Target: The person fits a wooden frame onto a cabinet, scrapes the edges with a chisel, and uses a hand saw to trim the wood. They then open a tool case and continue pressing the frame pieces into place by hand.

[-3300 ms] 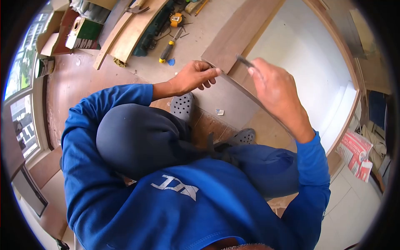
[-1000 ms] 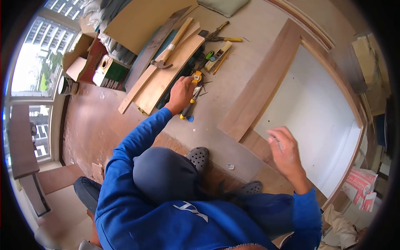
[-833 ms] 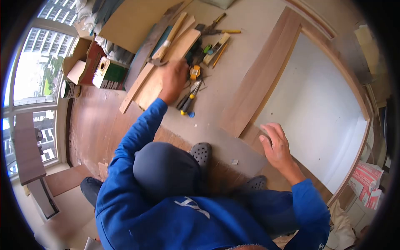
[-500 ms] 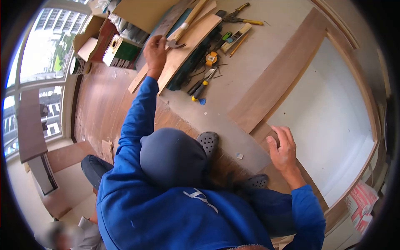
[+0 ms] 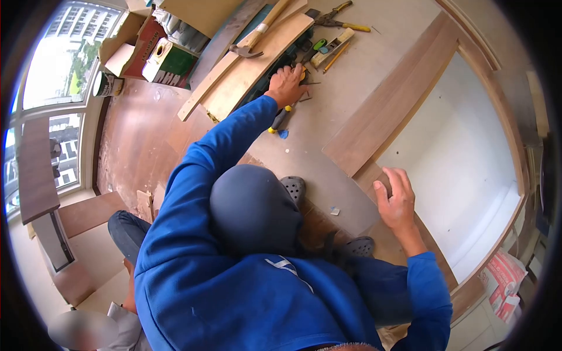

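My left hand point(image 5: 285, 86) reaches to the tools on the floor, its fingers curled over a tape measure point(image 5: 303, 74); only a bit of orange casing shows past them. A claw hammer point(image 5: 253, 42) lies on the wooden boards point(image 5: 266, 64) up and left of that hand. Beside the fingers are a green-handled tool point(image 5: 318, 45), a small wooden hand plane point(image 5: 332, 49), a pencil point(image 5: 338, 58) and a yellow-and-black handled tool point(image 5: 280, 119). At the edge of a wood-framed white panel point(image 5: 451, 158), my right hand point(image 5: 398, 199) holds nothing, thumb and fingers apart.
Yellow-handled pliers point(image 5: 345, 22) lie farther up the floor. A cardboard box point(image 5: 137, 50), a green-and-white can point(image 5: 170, 63) and a paint tin point(image 5: 108, 85) stand by the window. Another person point(image 5: 126, 292) sits at lower left. A red-and-white bag point(image 5: 503, 281) is at lower right.
My left hand has let go of the hammer, which now lies on the boards, and has moved right and down onto the tape measure. My right hand has hardly moved.
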Demonstrator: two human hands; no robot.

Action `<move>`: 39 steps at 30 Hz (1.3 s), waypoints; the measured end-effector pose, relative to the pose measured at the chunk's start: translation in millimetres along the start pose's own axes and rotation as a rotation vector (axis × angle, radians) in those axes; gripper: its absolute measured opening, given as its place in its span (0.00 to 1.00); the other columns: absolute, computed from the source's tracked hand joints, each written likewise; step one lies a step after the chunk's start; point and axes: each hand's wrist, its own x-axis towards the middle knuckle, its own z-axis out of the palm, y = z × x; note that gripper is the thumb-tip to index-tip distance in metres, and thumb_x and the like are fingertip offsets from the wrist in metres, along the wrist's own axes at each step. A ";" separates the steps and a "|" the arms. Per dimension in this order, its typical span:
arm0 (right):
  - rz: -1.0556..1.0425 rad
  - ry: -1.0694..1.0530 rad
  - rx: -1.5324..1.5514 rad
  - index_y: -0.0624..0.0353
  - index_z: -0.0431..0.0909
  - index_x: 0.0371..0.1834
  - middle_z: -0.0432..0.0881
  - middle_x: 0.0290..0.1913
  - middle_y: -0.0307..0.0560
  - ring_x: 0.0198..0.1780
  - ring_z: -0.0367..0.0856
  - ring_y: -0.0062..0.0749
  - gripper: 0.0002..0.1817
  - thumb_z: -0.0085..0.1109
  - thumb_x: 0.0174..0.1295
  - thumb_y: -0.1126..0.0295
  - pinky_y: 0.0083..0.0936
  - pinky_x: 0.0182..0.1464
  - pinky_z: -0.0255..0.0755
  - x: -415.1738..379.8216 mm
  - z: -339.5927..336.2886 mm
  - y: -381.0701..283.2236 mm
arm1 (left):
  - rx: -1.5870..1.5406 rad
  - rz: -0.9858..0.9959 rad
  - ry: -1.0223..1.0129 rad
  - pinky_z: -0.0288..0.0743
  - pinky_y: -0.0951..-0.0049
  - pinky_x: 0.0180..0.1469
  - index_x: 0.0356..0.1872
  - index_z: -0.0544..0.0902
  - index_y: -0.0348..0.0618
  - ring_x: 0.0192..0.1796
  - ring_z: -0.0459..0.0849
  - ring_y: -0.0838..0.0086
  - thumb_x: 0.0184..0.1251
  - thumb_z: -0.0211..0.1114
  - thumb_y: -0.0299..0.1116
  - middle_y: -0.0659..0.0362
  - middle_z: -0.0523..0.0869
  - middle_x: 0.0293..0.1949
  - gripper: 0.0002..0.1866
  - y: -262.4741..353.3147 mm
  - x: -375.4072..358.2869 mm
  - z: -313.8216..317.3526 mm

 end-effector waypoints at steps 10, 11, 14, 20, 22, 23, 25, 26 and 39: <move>-0.002 -0.008 -0.086 0.67 0.80 0.57 0.82 0.54 0.59 0.55 0.82 0.58 0.20 0.66 0.67 0.66 0.45 0.56 0.79 0.8 3.6 -4.2 | -0.086 0.155 0.152 0.80 0.50 0.53 0.60 0.79 0.47 0.56 0.79 0.46 0.57 0.75 0.44 0.43 0.79 0.51 0.30 17.3 10.9 22.0; -0.023 -0.007 -0.083 0.67 0.80 0.57 0.82 0.54 0.59 0.55 0.82 0.58 0.20 0.66 0.67 0.66 0.45 0.56 0.79 0.9 4.4 -4.6 | -0.102 0.191 0.146 0.79 0.50 0.54 0.63 0.78 0.48 0.57 0.79 0.46 0.57 0.74 0.44 0.43 0.79 0.51 0.32 17.8 10.9 26.6; -0.039 0.003 -0.079 0.67 0.80 0.57 0.82 0.54 0.60 0.55 0.82 0.58 0.20 0.65 0.67 0.67 0.45 0.56 0.79 0.7 3.5 -4.1 | -0.047 0.254 0.163 0.76 0.51 0.58 0.72 0.75 0.50 0.60 0.77 0.48 0.58 0.74 0.43 0.44 0.78 0.55 0.37 11.3 18.8 43.4; -0.027 -0.006 -0.072 0.68 0.80 0.58 0.82 0.54 0.61 0.55 0.82 0.59 0.20 0.65 0.67 0.67 0.46 0.57 0.78 0.5 3.9 -3.5 | -0.218 0.260 0.507 0.73 0.50 0.65 0.68 0.77 0.47 0.62 0.77 0.46 0.60 0.77 0.40 0.44 0.78 0.60 0.34 9.4 -6.1 -30.6; -0.011 -0.019 -0.055 0.68 0.80 0.58 0.82 0.54 0.60 0.56 0.82 0.59 0.20 0.65 0.68 0.66 0.46 0.57 0.78 0.0 2.0 -4.5 | -0.177 0.106 0.789 0.70 0.48 0.64 0.65 0.77 0.43 0.61 0.75 0.47 0.57 0.78 0.42 0.43 0.77 0.58 0.35 -12.7 -2.3 -59.7; -0.005 -0.010 -0.066 0.68 0.80 0.58 0.82 0.54 0.60 0.56 0.82 0.59 0.20 0.65 0.68 0.66 0.46 0.57 0.78 -1.6 1.1 -3.2 | -0.185 0.026 0.788 0.68 0.46 0.67 0.69 0.74 0.42 0.64 0.74 0.43 0.60 0.78 0.44 0.39 0.74 0.64 0.38 -25.2 -8.6 -84.8; -0.021 -0.012 -0.065 0.67 0.80 0.58 0.82 0.54 0.60 0.56 0.82 0.58 0.20 0.65 0.68 0.66 0.45 0.57 0.79 -0.6 3.8 -1.5 | 0.047 -0.176 0.706 0.63 0.45 0.73 0.75 0.69 0.41 0.70 0.72 0.40 0.58 0.76 0.63 0.36 0.70 0.70 0.51 -75.5 7.5 -83.7; -0.019 -0.006 -0.069 0.67 0.80 0.58 0.82 0.54 0.60 0.56 0.82 0.58 0.20 0.65 0.68 0.66 0.45 0.57 0.79 -0.4 3.4 -3.5 | 0.043 -0.171 0.709 0.63 0.45 0.73 0.75 0.69 0.41 0.70 0.72 0.40 0.58 0.76 0.63 0.36 0.70 0.70 0.51 -86.1 8.7 -87.8; -0.030 0.000 -0.106 0.66 0.80 0.57 0.82 0.52 0.57 0.53 0.83 0.56 0.19 0.65 0.69 0.65 0.45 0.53 0.79 -1.2 2.7 -5.0 | -0.155 -0.287 0.219 0.72 0.57 0.68 0.70 0.80 0.49 0.65 0.75 0.46 0.51 0.77 0.64 0.45 0.81 0.60 0.46 -127.9 23.9 -101.2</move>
